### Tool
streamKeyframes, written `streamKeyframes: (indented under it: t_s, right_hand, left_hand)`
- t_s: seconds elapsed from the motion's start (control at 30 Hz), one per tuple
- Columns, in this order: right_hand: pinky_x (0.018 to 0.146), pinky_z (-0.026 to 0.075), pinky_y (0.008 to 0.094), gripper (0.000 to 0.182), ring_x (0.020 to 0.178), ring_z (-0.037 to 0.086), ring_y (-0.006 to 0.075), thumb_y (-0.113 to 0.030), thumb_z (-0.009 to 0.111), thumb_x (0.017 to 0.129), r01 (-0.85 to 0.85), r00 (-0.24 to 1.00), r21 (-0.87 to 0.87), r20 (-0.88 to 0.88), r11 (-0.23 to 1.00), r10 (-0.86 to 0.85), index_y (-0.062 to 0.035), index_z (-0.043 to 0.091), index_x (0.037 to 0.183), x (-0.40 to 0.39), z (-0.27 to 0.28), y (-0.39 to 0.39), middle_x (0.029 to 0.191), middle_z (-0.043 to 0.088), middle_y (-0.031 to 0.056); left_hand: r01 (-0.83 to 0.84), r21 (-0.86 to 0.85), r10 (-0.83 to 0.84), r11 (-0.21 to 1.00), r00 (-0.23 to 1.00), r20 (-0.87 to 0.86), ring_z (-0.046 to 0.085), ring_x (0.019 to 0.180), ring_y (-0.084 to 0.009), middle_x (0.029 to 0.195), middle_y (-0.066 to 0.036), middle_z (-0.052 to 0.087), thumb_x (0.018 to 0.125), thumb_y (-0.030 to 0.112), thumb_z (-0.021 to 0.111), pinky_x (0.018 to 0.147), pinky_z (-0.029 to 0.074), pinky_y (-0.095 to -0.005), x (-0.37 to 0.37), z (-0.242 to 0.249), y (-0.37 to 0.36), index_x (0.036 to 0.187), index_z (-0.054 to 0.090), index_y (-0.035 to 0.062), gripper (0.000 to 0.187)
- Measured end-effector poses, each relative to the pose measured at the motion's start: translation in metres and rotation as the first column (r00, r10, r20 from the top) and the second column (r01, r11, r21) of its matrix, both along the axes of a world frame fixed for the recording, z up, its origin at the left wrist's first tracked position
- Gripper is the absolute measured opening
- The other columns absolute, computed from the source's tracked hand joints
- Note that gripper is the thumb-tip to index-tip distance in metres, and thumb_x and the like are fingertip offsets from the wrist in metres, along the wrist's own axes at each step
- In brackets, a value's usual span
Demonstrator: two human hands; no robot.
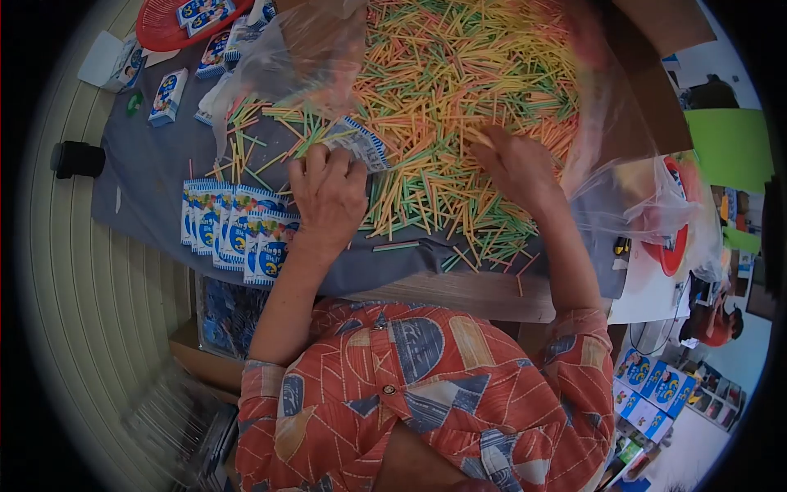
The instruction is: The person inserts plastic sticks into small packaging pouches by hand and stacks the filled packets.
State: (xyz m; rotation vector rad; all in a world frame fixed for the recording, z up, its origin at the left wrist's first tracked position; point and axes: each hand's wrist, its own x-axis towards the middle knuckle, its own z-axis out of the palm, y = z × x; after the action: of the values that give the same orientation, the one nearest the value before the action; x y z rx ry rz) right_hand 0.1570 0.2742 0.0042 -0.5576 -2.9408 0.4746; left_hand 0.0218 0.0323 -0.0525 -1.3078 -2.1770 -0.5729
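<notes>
Your left hand point(328, 197) curls loosely around a small blue-and-white packet point(358, 143), holding it at the edge of the stick pile. Your right hand point(516, 164) rests with fingers spread on the heap of coloured sticks point(443, 82), which spills from a clear plastic bag point(295, 49). A row of filled packets point(234, 230) lies just left on the grey worktop point(147, 172). A red basket point(168, 29) sits farther away.

Red basket point(160, 33) sitting at far left corner; black cylinder point(78, 157) standing off the grey cloth point(152, 176); green ring point(134, 102) lying near packets.
</notes>
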Motion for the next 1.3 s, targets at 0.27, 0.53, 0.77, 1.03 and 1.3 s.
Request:
streamKeyframes:
  t_s: [0.27, 0.53, 0.77, 1.03, 1.3]
  right_hand:
    - [0.074, 0.050, 0.0485, 0.025, 0.090, 0.066, 0.0333, -0.016, 0.066, 0.080, -0.155, 0.988, 0.390, 0.040, 0.908, 0.151, -0.0035, 0.057, 0.100, -0.020, -0.028, 0.004, 0.094, 0.065, 0.0169]
    - [0.072, 0.047, 0.0505, 0.041, 0.088, 0.065, 0.0349, -0.006, 0.060, 0.076, -0.039, 0.999, 0.373, 0.001, 0.927, 0.042, -0.0029, 0.052, 0.116, -0.010, -0.032, -0.002, 0.092, 0.064, 0.0168]
    - [0.060, 0.050, 0.0443, 0.037, 0.065, 0.063, 0.0355, -0.014, 0.063, 0.086, 0.051, 0.969, -0.064, -0.238, 0.997, -0.064, -0.0045, 0.056, 0.122, -0.011, -0.033, 0.000, 0.071, 0.061, 0.0183]
    - [0.057, 0.044, 0.0274, 0.016, 0.060, 0.051, 0.0094, -0.016, 0.061, 0.096, -0.176, 0.893, -0.729, -0.402, 0.662, -0.205, -0.0031, 0.064, 0.106, -0.014, -0.043, 0.002, 0.067, 0.053, -0.0031]
    - [0.062, 0.044, 0.0198, 0.026, 0.068, 0.054, 0.0041, -0.014, 0.061, 0.098, -0.113, 0.893, -0.688, -0.386, 0.717, -0.229, -0.0039, 0.063, 0.122, -0.023, -0.051, -0.003, 0.075, 0.060, -0.0029]
  left_hand:
    - [0.078, 0.032, -0.084, 0.996, 0.901, 0.425, 0.062, 0.084, -0.0317, 0.089, -0.011, 0.064, 0.077, 0.003, 0.067, 0.071, 0.051, -0.0437, -0.010, 0.003, -0.009, 0.085, 0.068, 0.0021, 0.008]
    - [0.048, -0.074, -0.036, 0.996, 0.987, 0.158, 0.062, 0.080, -0.0302, 0.087, -0.013, 0.061, 0.073, 0.001, 0.063, 0.066, 0.054, -0.0392, 0.002, -0.010, -0.009, 0.087, 0.065, -0.0026, 0.015]
    - [-0.034, -0.121, 0.061, 0.992, 0.974, 0.220, 0.060, 0.085, -0.0314, 0.086, -0.013, 0.059, 0.071, -0.002, 0.063, 0.069, 0.054, -0.0408, 0.000, -0.009, -0.007, 0.089, 0.067, -0.0017, 0.018]
    - [-0.004, 0.035, -0.003, 0.999, 0.985, 0.175, 0.058, 0.085, -0.0323, 0.085, -0.014, 0.057, 0.065, 0.001, 0.063, 0.069, 0.052, -0.0425, -0.012, -0.016, -0.012, 0.080, 0.066, 0.0003, 0.015]
    - [0.019, -0.060, 0.004, 0.998, 0.929, 0.369, 0.061, 0.081, -0.0347, 0.086, -0.014, 0.062, 0.079, 0.002, 0.065, 0.069, 0.051, -0.0460, -0.012, 0.001, -0.028, 0.085, 0.068, -0.0029, 0.008]
